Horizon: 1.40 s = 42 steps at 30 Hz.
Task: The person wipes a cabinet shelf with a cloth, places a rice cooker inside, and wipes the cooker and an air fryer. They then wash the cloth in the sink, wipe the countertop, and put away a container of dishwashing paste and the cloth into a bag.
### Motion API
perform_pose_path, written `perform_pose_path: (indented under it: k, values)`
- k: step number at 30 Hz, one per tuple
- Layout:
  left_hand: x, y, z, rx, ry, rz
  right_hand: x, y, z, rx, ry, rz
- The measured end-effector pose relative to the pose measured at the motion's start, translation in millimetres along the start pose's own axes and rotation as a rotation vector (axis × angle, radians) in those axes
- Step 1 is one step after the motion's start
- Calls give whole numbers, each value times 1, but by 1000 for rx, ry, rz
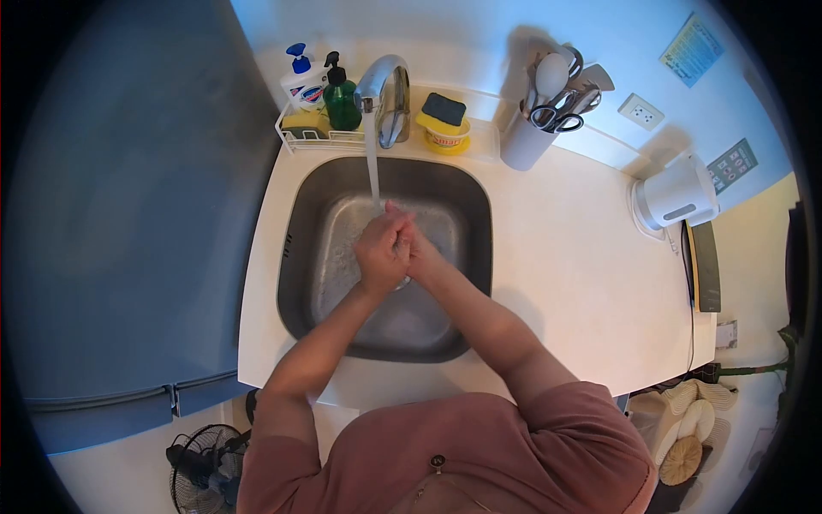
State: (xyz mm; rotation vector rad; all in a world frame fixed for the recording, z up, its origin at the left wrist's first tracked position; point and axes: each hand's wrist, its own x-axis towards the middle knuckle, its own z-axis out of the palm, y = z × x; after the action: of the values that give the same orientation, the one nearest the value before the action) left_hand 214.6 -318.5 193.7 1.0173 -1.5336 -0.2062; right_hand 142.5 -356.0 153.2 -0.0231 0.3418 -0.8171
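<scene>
Over the grey metal sink (428,321), both hands are clasped together beside a stream of water (372,167) running from the chrome faucet (387,77). My left hand (379,251) is closed, its fingers wrapped over the other hand. Pressed against it from the right is my right hand (418,248), also closed around the left, with part of its fingers hidden. No object shows between the palms. The hands look wet, and water lies in the basin below them.
Behind the sink stand a white soap bottle (305,88), a green pump bottle (342,104) and a yellow tub (445,134) under a sponge (444,109). Right of them are a utensil holder (525,144) and a white kettle (679,193). A fan (205,467) is at lower left.
</scene>
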Motion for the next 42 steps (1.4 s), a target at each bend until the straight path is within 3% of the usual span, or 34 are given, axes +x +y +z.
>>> perform_pose_path:
  k: [3,5,9,12,15,21,23,25,27,29,30,31,33,35,38,40,42]
  values:
    - [3,14,-8,39,-93,273,-9,-17,4,-66,-233,305]
    - [0,25,-10,32,-164,368,-20,-20,14,-268,-132,355]
    - [-14,44,-6,110,-234,489,-52,-19,51,-663,141,414]
    - [-23,57,0,139,-283,564,-52,-21,42,-1032,-19,394]
    - [-40,59,11,127,-329,627,-50,-25,31,-1365,-152,502]
    - [-69,57,26,50,-489,713,-70,-20,27,-2089,-101,478]
    - [-71,48,26,-65,-544,759,-74,-24,1,-1840,28,297]
    - [-53,41,16,-142,-596,581,-79,-37,-14,-1496,89,123]
    - [-32,47,19,-354,-364,35,-95,-53,-20,-1058,87,-30]
    - [4,54,17,-127,-448,-122,-127,-69,-4,-872,29,20]
    - [15,43,29,-223,-446,-5,-140,-74,3,-777,-1,44]
    - [25,33,42,-318,-443,110,-146,-78,0,-858,40,-91]
    - [53,36,61,22,-395,76,-167,-101,-7,-1220,141,-333]
    - [81,7,76,662,-215,266,-202,-127,-9,-1475,232,-553]
    - [89,-44,87,1021,-305,-48,-281,-161,19,-1790,495,-772]
    - [87,-46,95,1112,-336,-126,-322,-188,17,-1846,541,-950]
    - [83,-50,100,1176,-350,-177,-359,-216,18,-1688,760,-888]
